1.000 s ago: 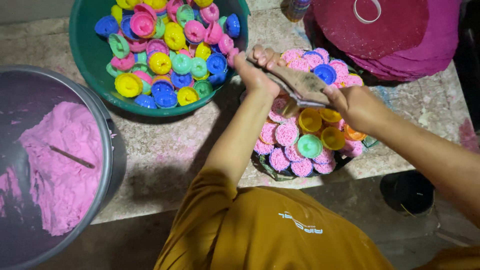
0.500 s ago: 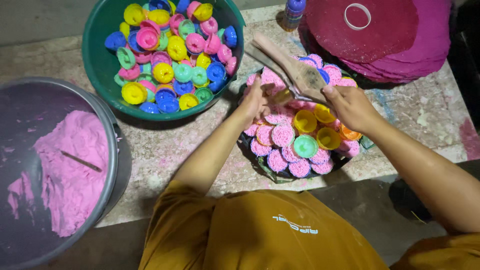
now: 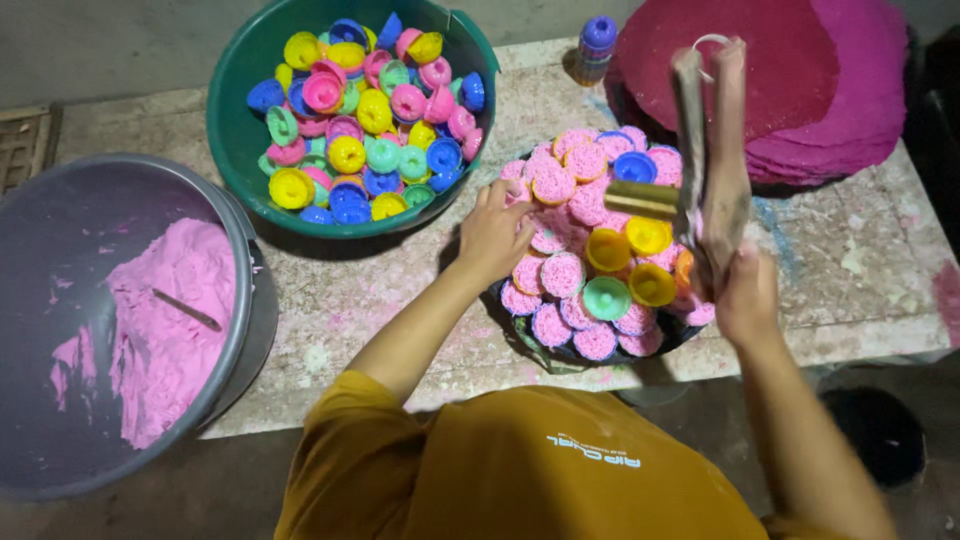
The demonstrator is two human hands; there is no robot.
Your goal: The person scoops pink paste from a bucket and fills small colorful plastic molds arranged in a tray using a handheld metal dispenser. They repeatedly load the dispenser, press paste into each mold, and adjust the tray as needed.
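My right hand (image 3: 748, 290) grips the lower end of a worn wooden press (image 3: 706, 150) with two long arms, held upright above a dark tray (image 3: 560, 352). The tray holds several pink noodle-like cakes (image 3: 562, 274) and small yellow, green and blue plastic moulds (image 3: 606, 297). My left hand (image 3: 494, 230) rests on the pink cakes at the tray's left edge, fingers spread on one of them.
A green basin (image 3: 232, 130) full of coloured plastic moulds stands at the back left. A grey tub (image 3: 60, 270) with pink dough and a stick sits at the left. A stack of dark pink round sheets (image 3: 800, 80) and a small bottle (image 3: 594, 46) lie behind.
The wooden press has swung from lying across the tray to standing upright in my right hand. My left hand has let go of it and dropped onto the pink cakes.
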